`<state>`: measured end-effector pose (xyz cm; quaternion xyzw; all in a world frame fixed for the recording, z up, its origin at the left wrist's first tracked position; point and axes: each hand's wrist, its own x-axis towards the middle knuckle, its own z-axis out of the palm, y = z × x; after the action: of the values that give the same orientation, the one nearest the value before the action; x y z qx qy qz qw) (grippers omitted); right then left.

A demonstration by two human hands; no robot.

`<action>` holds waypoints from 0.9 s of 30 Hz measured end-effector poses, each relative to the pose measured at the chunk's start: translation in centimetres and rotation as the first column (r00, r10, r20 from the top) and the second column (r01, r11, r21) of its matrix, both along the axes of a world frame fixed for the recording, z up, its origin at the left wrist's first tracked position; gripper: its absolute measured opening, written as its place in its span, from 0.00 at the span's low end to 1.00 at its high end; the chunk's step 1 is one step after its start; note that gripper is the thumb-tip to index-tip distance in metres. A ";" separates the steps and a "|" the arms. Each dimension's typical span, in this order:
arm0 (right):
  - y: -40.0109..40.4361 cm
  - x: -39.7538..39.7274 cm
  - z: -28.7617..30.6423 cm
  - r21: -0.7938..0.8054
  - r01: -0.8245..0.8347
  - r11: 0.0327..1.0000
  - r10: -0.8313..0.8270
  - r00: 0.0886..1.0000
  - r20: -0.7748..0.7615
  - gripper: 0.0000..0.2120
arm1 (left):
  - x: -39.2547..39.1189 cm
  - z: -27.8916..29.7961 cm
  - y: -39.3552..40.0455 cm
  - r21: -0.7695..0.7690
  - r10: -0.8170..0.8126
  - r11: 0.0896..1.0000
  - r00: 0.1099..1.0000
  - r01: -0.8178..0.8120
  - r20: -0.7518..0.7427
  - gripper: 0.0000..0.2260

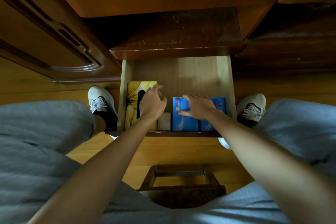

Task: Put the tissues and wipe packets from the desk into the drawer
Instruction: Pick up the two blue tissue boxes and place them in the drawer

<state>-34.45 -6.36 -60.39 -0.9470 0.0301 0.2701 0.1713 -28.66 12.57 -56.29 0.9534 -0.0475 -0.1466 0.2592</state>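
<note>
Left hand (152,102) hovering loose over yellow box (134,96); right hand (197,106) pressing flat on blue packs (183,122). Risk: packs riding up, jamming drawer (229,85) when closing.

There is only the one view, worn on the person's head and tipped steeply down past both forearms. It looks almost straight into the open pale wooden drawer (224,78) just beyond the left hand (151,102) and right hand (198,106). It sits close, wide-angled, with grey-clad knees bulging at either edge.
</note>
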 end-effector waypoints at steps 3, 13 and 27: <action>0.1 0.0 0.0 -0.015 -0.014 1.000 0.014 1.000 0.003 0.43 | 0.7 0.6 2.7 0.099 0.003 0.995 0.990 -0.017 0.141 0.14; 1.0 -0.6 1.6 -0.055 0.029 0.998 -0.031 0.999 -0.039 0.50 | -1.5 1.0 4.3 0.166 -0.128 0.978 0.991 0.130 -0.022 0.22; -6.0 0.4 27.9 0.188 0.263 0.946 -0.321 0.703 0.635 0.10 | 2.6 29.0 -0.6 0.058 -0.259 0.937 0.577 0.343 0.774 0.09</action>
<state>-34.01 -12.34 -32.53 -0.9560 0.1062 -0.1096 0.2504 -26.04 11.92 -27.31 0.8872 -0.3221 0.2357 0.2315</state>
